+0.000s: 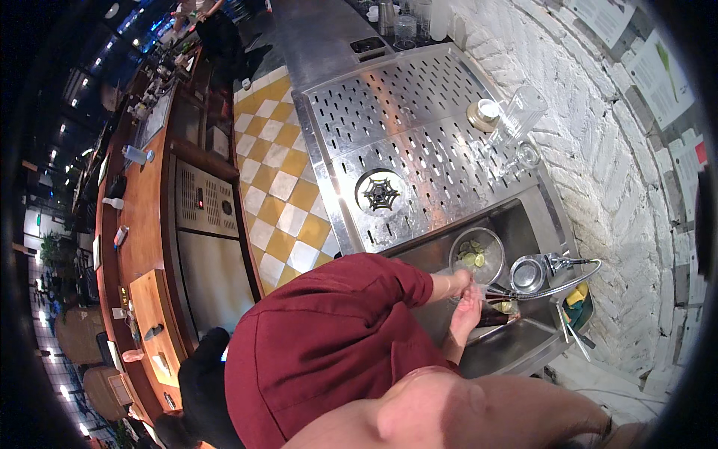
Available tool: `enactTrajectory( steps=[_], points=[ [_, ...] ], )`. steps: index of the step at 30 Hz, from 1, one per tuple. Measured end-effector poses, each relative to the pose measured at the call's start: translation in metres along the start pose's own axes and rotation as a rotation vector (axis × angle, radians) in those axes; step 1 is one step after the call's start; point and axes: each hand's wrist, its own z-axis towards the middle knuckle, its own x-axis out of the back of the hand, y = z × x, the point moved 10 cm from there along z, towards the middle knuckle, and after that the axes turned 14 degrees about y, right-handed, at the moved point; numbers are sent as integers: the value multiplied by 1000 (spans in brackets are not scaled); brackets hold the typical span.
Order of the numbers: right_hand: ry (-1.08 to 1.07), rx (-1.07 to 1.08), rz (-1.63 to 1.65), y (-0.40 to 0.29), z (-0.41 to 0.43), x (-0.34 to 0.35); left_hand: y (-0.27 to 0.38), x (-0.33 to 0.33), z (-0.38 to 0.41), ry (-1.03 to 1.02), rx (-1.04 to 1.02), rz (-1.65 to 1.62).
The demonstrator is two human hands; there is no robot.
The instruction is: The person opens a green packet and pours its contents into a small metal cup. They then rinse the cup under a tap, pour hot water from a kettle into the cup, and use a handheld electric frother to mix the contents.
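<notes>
My hands come together low over the steel sink [507, 356]. My left hand [461, 282] is at the rim of a metal bowl [501, 258] containing cut lime pieces [472, 255]. Just below it, my right hand [466, 311] has its palm partly turned up, with the fingers close to the left hand. A flexible metal hose [561, 287] runs from the tap to my fingers. Something clear shows between the hands; whether it is water, glass or plastic is too blurred to tell. A dark bottle-like object [493, 320] lies beside my right hand.
A slotted steel drainboard [392, 129] with a web-shaped glass rinser [381, 193] adjoins the sink. Clear glassware [521, 115] stands by the white brick wall. A metal cup [527, 274] and a sponge caddy [578, 308] flank the tap. A person [219, 42] is at the far end.
</notes>
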Motion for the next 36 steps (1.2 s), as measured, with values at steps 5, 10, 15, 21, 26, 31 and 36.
enactTrajectory(
  steps=[5,10,15,21,26,31,36],
  points=[
    [223,-134,-38,-5,23,38,12,5,2,-131,-193,-102],
    [269,-216,23,-13,13,28,16,-3,-20,-175,-215,-80],
    [251,-253,60,-6,10,11,15,-24,-17,-274,-224,-116],
    [-124,-355,220,-8,24,6,24,-14,-49,-261,-234,51],
    [170,-137,6,-21,17,12,26,-4,-24,-163,-291,-85],
    [211,-162,61,-18,22,24,27,-17,-35,-237,-286,-53],
    [135,-145,55,-22,18,3,15,-31,-26,-390,-122,-203]
  ],
)
